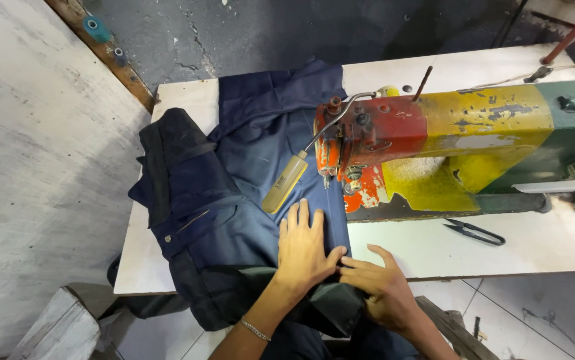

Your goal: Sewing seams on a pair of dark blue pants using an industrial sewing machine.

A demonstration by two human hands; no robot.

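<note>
A dark navy garment (234, 200) with a zipper lies spread over the left part of a white sewing table (434, 247). My left hand (304, 250) presses flat on the cloth just in front of the needle, fingers apart. My right hand (381, 283) rests beside it at the table's front edge, fingertips pinching a fold of the dark fabric. An old sewing machine (447, 140), painted red, yellow and green, stands over the cloth with its presser foot (328, 179) just beyond my left fingertips.
Black thread snips (474, 231) lie on the table under the machine's arm. A yellowish lever handle (285, 183) hangs left of the needle. A teal thread spool (95, 28) sits on a wooden ledge at the upper left. A grey wall runs along the left.
</note>
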